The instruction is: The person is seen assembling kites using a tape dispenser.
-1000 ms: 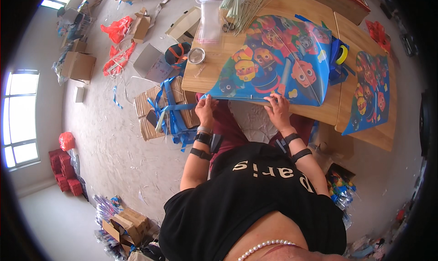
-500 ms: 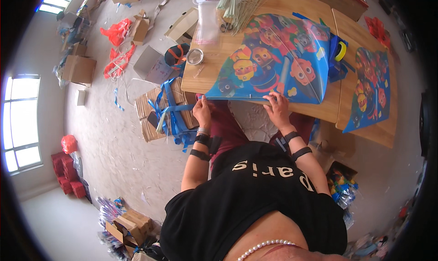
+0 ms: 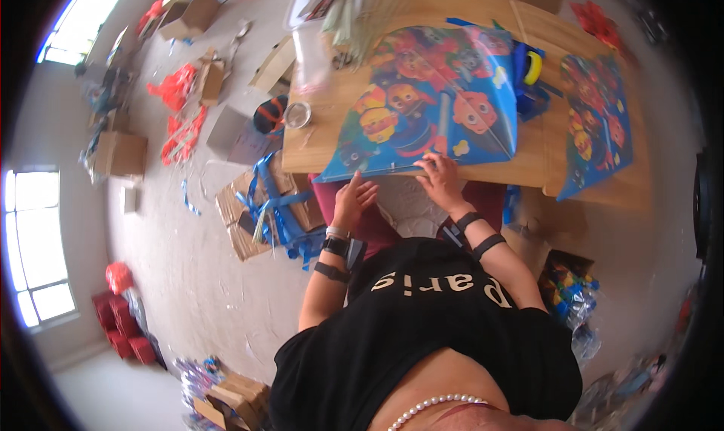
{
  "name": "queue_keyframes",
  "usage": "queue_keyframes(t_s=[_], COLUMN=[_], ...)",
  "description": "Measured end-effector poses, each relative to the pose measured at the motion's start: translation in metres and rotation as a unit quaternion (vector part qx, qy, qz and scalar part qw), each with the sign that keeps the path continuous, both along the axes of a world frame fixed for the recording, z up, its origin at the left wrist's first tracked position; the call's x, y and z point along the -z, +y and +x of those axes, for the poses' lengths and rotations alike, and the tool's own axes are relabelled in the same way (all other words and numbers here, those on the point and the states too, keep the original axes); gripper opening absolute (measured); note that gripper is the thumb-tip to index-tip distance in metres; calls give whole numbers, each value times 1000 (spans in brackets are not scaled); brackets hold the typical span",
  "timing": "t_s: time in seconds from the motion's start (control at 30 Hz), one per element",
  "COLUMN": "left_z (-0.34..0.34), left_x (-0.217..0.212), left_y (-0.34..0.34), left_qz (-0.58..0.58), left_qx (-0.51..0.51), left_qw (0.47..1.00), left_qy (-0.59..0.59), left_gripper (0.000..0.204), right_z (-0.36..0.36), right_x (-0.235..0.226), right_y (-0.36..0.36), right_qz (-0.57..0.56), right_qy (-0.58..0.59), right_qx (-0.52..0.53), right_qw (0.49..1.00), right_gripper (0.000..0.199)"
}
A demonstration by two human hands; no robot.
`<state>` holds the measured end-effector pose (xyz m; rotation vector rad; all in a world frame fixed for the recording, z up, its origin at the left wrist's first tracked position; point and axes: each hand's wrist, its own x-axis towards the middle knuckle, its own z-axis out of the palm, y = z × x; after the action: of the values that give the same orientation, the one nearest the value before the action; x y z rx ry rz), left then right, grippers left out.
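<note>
A blue kite printed with cartoon figures lies on the wooden table, its near edge reaching the table's front. A thin rod runs along that edge. My right hand pinches the near edge, fingers on top. Just below the same edge, left of it, my left hand is open, its fingers stretched and apart, holding nothing. Whether its fingertips touch the kite I cannot tell. A second kite with a similar print lies farther right.
On the table are a roll of clear tape, a bundle of thin pale sticks and a yellow ring among blue material. Cardboard with blue straps lies on the floor at left. Boxes and red bags lie beyond.
My left hand has let go of the kite's left corner, opened and moved slightly right and down. The right hand stays at the near edge. The whole view has shifted a little.
</note>
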<state>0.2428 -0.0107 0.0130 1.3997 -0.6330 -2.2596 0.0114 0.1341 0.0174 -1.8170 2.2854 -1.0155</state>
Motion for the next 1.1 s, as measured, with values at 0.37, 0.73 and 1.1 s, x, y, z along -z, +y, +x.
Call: queue_keyframes(t_s=[0.37, 0.73, 1.1], left_z=[-20, 39, 94], left_x=[18, 4, 2], left_y=[9, -16, -22], left_qz=[-67, -100, -208], left_qx=[-60, -60, 49], left_qw=[995, 981, 976], left_qy=[48, 154, 44], left_gripper=[23, 27, 7], right_z=[-39, -179, -261], right_x=[-30, -23, -23], right_y=[30, 56, -26], right_qz=[-71, 38, -140], right_qy=[-22, -610, -690], right_qx=[48, 203, 91], right_qw=[996, 765, 704], right_gripper=[42, 36, 25])
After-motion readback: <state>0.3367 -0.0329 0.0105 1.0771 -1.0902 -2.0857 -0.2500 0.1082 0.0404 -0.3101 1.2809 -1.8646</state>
